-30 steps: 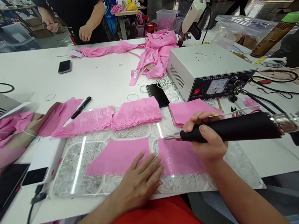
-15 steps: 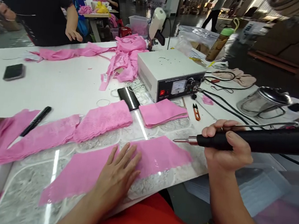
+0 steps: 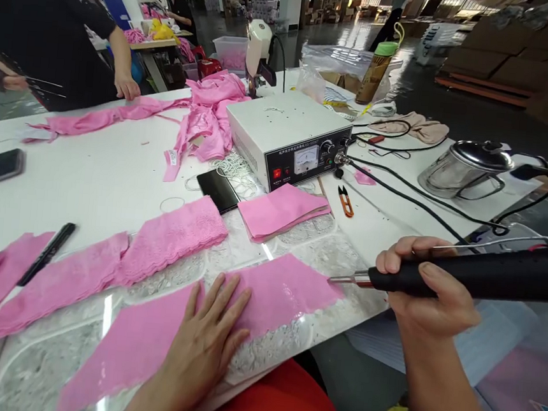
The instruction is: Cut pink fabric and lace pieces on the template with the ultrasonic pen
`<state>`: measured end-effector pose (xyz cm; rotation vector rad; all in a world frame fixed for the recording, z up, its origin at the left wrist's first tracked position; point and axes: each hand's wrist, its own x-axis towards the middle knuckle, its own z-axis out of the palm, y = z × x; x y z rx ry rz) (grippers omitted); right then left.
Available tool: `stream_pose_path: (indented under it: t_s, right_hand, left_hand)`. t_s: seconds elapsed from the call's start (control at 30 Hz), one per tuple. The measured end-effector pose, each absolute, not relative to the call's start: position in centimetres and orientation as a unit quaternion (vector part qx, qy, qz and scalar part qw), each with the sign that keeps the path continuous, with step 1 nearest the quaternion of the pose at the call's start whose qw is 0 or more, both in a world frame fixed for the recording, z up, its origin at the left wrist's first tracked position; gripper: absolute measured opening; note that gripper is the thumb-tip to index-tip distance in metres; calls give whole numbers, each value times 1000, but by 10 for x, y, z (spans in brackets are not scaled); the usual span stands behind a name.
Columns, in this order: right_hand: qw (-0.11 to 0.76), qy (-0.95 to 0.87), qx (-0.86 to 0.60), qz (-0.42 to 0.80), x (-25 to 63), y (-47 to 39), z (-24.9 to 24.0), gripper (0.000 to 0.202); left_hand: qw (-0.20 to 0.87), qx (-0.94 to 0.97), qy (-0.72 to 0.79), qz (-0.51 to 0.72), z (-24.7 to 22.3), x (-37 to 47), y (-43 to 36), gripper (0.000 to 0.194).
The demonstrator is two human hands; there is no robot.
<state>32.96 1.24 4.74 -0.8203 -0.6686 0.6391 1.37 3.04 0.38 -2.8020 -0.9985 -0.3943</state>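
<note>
My left hand (image 3: 209, 334) lies flat with its fingers spread, pressing where two pink fabric pieces meet. One fabric piece (image 3: 135, 337) stretches to the left and the other fabric piece (image 3: 288, 293) to the right, both on a clear, patterned table cover. In my right hand (image 3: 432, 286) is a black welding gun (image 3: 498, 271) with a slim metal tip and a wire lever along its top. That tip points left and meets the right end of the right fabric piece; whether it presses down I cannot tell.
Behind stand a control box (image 3: 287, 136) with cables, a folded pink stack (image 3: 283, 213), a phone (image 3: 218, 190) and orange thread snips (image 3: 345, 202). Lace-edged pink pieces (image 3: 175, 241) and a black marker (image 3: 46, 254) lie left. A glass pot (image 3: 466, 168) stands right. A co-worker's hand (image 3: 127, 86) touches pink cloth.
The welding gun's tip has come down from just above the right fabric piece to its right end. My left hand stays flat on the fabric. The co-worker's hand has lowered onto the pink cloth.
</note>
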Motion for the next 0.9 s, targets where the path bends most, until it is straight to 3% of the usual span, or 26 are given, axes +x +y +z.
stream_pose_path:
  t_s: [0.27, 0.6, 0.9]
  right_hand:
    - [809, -323, -357, 336, 298, 32, 62, 14]
    - [736, -423, -288, 443, 219, 62, 61, 14]
    - [699, -481, -301, 435, 189, 75, 52, 14]
  left_hand:
    - [68, -931, -334, -128, 14, 3, 15, 46]
    - [21, -927, -348, -139, -2, -2, 0, 47]
    - [-8, -922, -354, -158, -1, -2, 1, 54]
